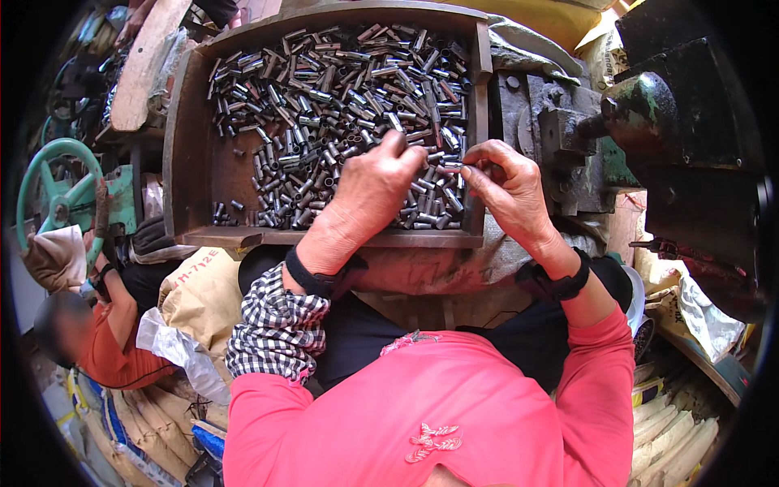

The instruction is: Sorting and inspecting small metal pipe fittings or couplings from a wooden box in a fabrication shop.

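1. Left hand (369, 191) lying palm down on the heap of small metal tubes (341, 105), fingers curled into the pieces near the front right corner; whether any tube is actually gripped, cannot tell, because the fingertips are hidden.
2. Right hand (507, 191) raised just beside the left one, thumb and forefinger pinched narrow on what seems one or a few short tubes at the tray's right edge.
3. Tubes filling most of the dark wooden tray (182, 146), thick in the back and the right, thin in the front left where bare bottom shows.
4. Judging from this: sorting or picking seems only partly done, with a large heap left in the tray and only a small cleared patch.
5. Heavy dark machine (649, 122) standing right of the tray, touching its side.
6. Green handwheel (61, 191) on the far left, with another person's orange sleeve (114, 341) below it.
7. Sacks (203, 292) lying under the tray's front edge.
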{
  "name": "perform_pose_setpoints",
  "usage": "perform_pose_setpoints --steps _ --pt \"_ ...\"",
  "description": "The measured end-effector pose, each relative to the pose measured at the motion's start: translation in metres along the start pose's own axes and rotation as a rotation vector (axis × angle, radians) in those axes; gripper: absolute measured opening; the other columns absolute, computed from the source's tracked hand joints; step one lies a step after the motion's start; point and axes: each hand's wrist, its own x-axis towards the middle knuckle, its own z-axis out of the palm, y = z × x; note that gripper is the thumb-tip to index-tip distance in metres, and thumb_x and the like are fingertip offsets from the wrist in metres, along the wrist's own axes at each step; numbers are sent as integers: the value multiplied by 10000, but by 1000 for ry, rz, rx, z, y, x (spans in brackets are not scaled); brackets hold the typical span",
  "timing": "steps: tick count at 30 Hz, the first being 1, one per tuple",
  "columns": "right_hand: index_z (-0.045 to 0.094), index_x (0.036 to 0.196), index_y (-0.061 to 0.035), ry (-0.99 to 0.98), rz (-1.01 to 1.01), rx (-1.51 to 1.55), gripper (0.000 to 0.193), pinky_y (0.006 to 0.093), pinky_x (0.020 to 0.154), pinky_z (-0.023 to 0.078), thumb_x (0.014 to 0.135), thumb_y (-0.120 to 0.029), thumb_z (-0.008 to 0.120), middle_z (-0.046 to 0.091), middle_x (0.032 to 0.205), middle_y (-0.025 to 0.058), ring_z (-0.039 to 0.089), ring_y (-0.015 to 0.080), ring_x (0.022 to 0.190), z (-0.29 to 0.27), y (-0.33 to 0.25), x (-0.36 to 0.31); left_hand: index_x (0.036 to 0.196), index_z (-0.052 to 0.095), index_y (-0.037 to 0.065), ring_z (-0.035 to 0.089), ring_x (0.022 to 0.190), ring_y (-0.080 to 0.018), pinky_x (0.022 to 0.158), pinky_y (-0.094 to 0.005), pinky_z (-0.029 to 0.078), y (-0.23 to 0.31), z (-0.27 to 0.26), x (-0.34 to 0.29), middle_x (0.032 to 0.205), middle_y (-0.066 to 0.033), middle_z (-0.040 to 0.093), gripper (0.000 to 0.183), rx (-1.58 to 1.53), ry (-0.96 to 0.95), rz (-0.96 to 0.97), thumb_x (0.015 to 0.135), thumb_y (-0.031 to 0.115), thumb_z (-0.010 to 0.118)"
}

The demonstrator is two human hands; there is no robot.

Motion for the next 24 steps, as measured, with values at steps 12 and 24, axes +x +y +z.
perform_pose_setpoints --steps 12,24 --pt "618 846 -11 45 -50 -14 122 304 627 459 730 -46 634 575 755 102 575 200 663 -3 13 6 810 549 50 640 696 -217 564 -310 529 20 24 18 814 -94 552 77 318 -121 39 737 50 573" --pt "614 846 -8 -36 138 263 86 246 576 466 764 -25 633 601 761 46 578 90 653 -9 11 1 818 540 0 578 499 -116 439 -246 463 13 11 12 664 -55 595 105 -709 -142 -356 808 85 600"
